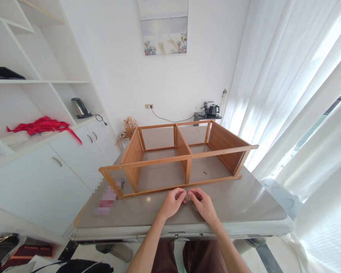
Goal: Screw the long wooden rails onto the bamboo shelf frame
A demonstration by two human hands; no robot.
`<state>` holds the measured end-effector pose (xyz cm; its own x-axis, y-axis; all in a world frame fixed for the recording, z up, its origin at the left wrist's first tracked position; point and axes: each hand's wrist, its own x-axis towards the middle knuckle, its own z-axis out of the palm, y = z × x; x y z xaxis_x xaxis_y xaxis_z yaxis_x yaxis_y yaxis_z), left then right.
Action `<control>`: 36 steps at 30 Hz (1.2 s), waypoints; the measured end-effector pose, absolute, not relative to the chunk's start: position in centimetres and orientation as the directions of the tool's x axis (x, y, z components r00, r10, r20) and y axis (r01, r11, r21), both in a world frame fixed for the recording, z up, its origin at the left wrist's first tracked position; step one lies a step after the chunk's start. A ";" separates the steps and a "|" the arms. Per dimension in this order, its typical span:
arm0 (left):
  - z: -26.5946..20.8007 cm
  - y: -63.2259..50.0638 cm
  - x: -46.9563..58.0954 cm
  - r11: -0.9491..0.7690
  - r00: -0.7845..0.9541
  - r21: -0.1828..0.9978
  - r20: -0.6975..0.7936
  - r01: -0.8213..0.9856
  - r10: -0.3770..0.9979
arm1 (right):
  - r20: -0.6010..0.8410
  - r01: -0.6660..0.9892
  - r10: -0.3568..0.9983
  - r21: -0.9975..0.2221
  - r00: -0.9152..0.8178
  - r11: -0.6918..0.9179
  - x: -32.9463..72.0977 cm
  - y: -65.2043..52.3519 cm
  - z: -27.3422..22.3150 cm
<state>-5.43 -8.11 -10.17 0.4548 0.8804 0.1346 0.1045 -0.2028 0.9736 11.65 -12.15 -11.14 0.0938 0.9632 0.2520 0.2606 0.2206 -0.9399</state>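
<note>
My left hand (173, 201) and my right hand (201, 202) meet just in front of a wooden shelf frame (159, 163), above the near part of the table. Fingers and thumbs of both hands are pinched toward each other. Whatever lies between the fingertips is too small to name. The frame rests on its side, with panels at its ends and one in the middle. Inside its right bay, a few small dark screws or pins (205, 173) lie on the grey tabletop (233, 206).
A pixelated package (108, 199) lies at the table's left end. White cabinets (45, 167) line the left side, with an electric kettle (80, 108) and red cloth (42, 126). White curtains (272, 76) hang right. Behind the frame stand dried flowers (129, 124) and a black kettle (213, 110).
</note>
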 end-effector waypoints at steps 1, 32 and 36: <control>-10.2 -8.1 -5.4 -0.199 0.443 0.975 0.136 0.099 0.886 | 0.253 0.259 0.963 -0.940 0.089 0.223 11.7 -12.1 -11.1; -10.6 -7.8 -5.7 -0.213 0.483 0.970 0.132 0.118 0.866 | 0.247 0.269 0.962 -0.940 0.116 0.209 11.4 -12.2 -10.9; -10.5 -7.9 -5.8 -0.229 0.479 0.962 0.132 0.150 0.868 | 0.297 0.329 0.947 -0.912 0.124 0.243 11.4 -12.3 -11.1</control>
